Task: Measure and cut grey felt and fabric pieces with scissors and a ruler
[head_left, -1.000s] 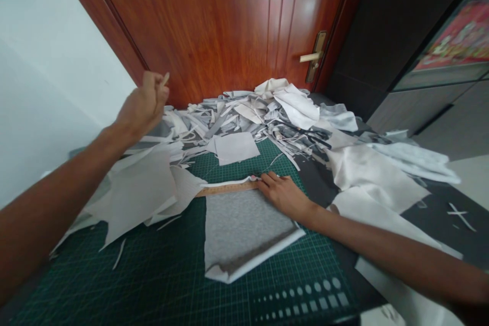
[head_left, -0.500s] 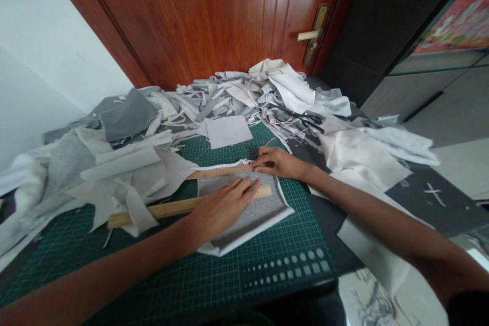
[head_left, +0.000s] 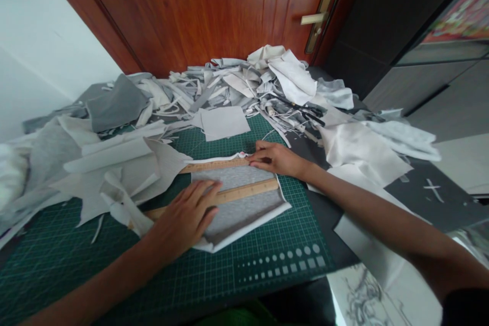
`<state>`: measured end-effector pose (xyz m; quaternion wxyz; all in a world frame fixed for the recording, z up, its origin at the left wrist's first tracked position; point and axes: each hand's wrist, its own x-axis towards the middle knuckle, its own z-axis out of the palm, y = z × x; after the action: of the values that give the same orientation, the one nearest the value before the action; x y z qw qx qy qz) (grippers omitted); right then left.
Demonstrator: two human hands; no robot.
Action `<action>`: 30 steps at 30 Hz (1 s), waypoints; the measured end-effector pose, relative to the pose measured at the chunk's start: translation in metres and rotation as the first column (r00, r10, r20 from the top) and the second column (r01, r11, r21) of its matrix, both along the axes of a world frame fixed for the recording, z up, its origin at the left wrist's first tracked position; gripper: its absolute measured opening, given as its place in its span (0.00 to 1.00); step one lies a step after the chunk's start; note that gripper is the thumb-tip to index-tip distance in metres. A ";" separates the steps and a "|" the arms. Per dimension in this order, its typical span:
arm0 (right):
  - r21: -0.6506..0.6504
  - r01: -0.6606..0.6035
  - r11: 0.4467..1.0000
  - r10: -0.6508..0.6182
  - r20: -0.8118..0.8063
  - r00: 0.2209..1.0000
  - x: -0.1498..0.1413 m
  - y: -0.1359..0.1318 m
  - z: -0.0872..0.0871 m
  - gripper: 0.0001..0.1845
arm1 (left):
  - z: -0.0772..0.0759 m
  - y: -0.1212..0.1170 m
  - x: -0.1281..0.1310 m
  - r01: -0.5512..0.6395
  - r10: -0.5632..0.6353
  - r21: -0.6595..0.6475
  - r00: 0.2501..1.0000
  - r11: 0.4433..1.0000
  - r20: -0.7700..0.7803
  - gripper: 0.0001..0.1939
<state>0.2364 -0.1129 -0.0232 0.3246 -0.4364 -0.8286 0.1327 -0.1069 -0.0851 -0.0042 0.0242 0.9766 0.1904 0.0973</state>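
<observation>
A grey fabric piece with a white backing lies on the green cutting mat. Two wooden rulers lie across it: one along its far edge, another across its middle. My left hand lies flat, fingers spread, on the fabric and the left part of the middle ruler. My right hand rests at the right end of the far ruler, fingers curled and pressed down on the fabric's far right corner, where a small pink thing shows.
A heap of white and grey fabric scraps fills the far side of the mat up to a wooden door. A loose grey square lies beyond the rulers. More white sheets cover the dark surface at the right.
My left hand came down from the air onto the mat, brought a second ruler across the fabric, then slid left along it. My right hand stayed at the far ruler's end.
</observation>
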 end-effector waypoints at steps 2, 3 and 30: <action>-0.010 0.005 1.000 -0.005 -0.011 1.000 -0.001 0.000 0.001 0.14 | -0.002 0.009 -0.029 -0.049 0.049 -0.006 0.999 0.999 -0.005 0.26; -0.012 0.004 1.000 -0.004 -0.016 1.000 -0.001 0.000 0.001 0.13 | -0.001 0.014 -0.043 -0.075 0.075 -0.006 0.997 0.997 -0.014 0.27; 0.065 0.129 0.990 -0.140 0.208 0.968 -0.014 -0.006 0.007 0.14 | -0.008 -0.002 0.039 0.205 -0.166 -0.227 0.970 0.952 0.180 0.18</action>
<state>0.2223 -0.1187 -0.0165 0.2538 -0.4947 -0.8301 0.0420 -0.0681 -0.0870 -0.0125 0.1679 0.9689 0.1058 0.1478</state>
